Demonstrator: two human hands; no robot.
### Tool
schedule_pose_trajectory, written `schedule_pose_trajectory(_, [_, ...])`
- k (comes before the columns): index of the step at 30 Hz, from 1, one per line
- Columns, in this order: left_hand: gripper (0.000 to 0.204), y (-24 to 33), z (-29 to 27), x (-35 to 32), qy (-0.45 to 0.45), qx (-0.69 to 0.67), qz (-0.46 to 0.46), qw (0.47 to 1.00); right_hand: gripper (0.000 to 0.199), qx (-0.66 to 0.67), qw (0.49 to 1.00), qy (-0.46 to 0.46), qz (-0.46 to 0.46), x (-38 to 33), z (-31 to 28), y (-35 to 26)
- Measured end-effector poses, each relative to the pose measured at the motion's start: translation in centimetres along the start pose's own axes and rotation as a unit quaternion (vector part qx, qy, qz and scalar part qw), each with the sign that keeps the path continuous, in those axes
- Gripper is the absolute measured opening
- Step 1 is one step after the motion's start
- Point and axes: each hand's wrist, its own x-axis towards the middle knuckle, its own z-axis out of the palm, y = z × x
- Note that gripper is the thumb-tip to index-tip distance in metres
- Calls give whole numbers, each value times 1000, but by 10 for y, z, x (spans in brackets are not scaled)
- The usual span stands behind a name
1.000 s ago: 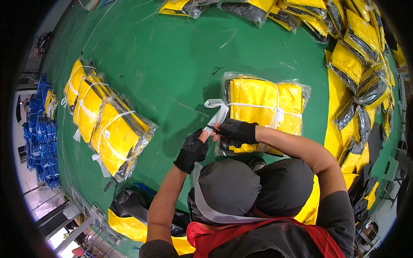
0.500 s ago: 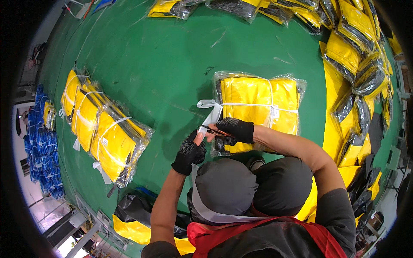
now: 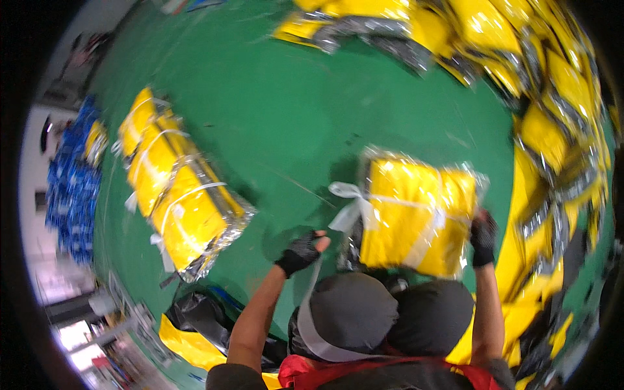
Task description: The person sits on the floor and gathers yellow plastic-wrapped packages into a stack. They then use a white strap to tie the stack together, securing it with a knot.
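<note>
A bundle of yellow packs (image 3: pixel 416 221) in clear plastic, tied with white strap, lies on the green floor (image 3: pixel 292 123) in front of me. My right hand (image 3: pixel 483 239), in a black fingerless glove, grips the bundle's right edge. My gloved left hand (image 3: pixel 301 252) hovers just left of the bundle, below the white strap knot (image 3: pixel 348 201). Its fingers are curled, and blur hides whether it holds anything. My dark cap (image 3: pixel 351 315) fills the lower middle.
A second strapped stack of yellow packs (image 3: pixel 179 195) lies to the left. Many loose yellow packs (image 3: pixel 552 97) are heaped along the top and right. Blue packs (image 3: pixel 71 188) sit at the far left. A black bag (image 3: pixel 201 318) lies near my left elbow.
My right hand has left the strap knot and moved to the bundle's right edge. My left hand has drawn back a little from the bundle. The view has shifted and blurred.
</note>
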Motion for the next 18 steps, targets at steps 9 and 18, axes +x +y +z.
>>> schedule_pose_trajectory(9, [69, 76, -21, 47, 53, -301, 308, 901, 51, 254, 960, -64, 96, 14, -16, 158])
schedule_pose_trajectory(18, [60, 291, -80, -21, -35, 194, 341, 919, 32, -50, 883, -418, -206, 179, 370, -79])
